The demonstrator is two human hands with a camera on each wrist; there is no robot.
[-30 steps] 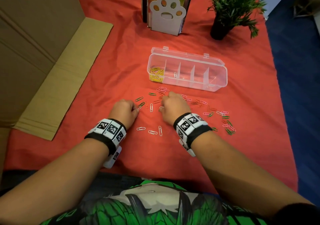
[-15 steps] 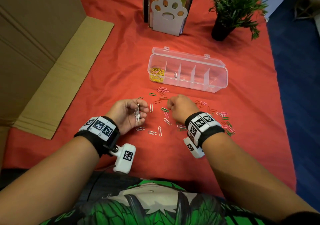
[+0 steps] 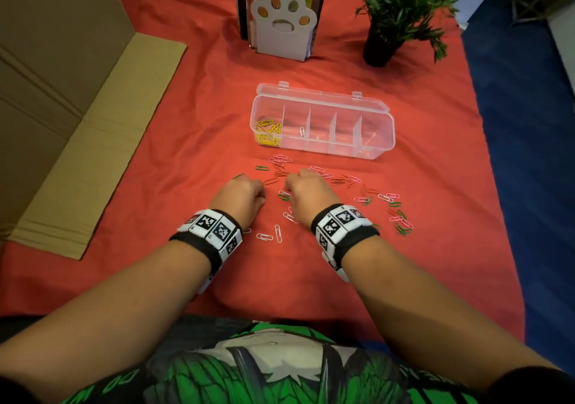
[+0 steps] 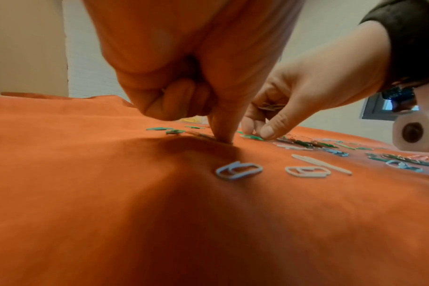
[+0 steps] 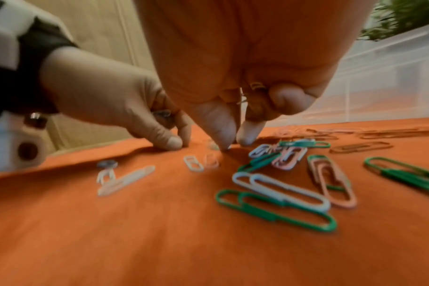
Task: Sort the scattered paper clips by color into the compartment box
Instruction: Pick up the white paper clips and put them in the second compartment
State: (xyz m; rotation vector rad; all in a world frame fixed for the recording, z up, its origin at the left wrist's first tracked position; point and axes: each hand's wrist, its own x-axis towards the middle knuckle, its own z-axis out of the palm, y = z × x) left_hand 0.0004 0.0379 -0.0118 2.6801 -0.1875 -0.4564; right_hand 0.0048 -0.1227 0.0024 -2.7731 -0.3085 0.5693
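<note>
Pink, green, white and brown paper clips lie scattered on the red cloth in front of the clear compartment box. Its left compartment holds yellow clips, and one white clip lies in the one beside it. My left hand is palm down, fingertips pressing the cloth, with white clips tucked in its curled fingers. My right hand pinches at a clip on the cloth and keeps more clips under its curled fingers.
Flattened cardboard lies along the left. A paw-shaped book stand and a potted plant stand behind the box. White clips lie between my wrists. The table's right edge drops to blue floor.
My left hand, palm up with white clips half a second ago, has turned palm down onto the cloth. My right hand stays among the clips and has shifted slightly left.
</note>
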